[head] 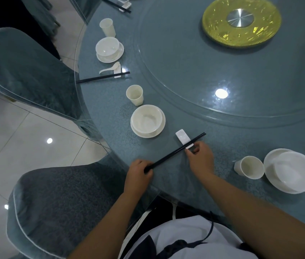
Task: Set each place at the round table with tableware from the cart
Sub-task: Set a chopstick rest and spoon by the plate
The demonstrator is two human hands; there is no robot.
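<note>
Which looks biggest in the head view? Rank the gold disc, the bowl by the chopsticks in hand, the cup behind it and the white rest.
1. gold disc, largest though farthest
2. bowl
3. cup
4. white rest, smallest, partly hidden by the chopsticks and right hand

At the upper right of the frame we see a gold-coloured disc (241,22) with a brushed metal hub (240,17) at its centre, lying on the glass turntable (185,71). Along the left side we see two chairs in grey-blue fabric covers, one at the upper left (22,71) and one at the lower left (58,202). Between them lies glossy pale floor tile (26,137) with bright light spots.
</note>
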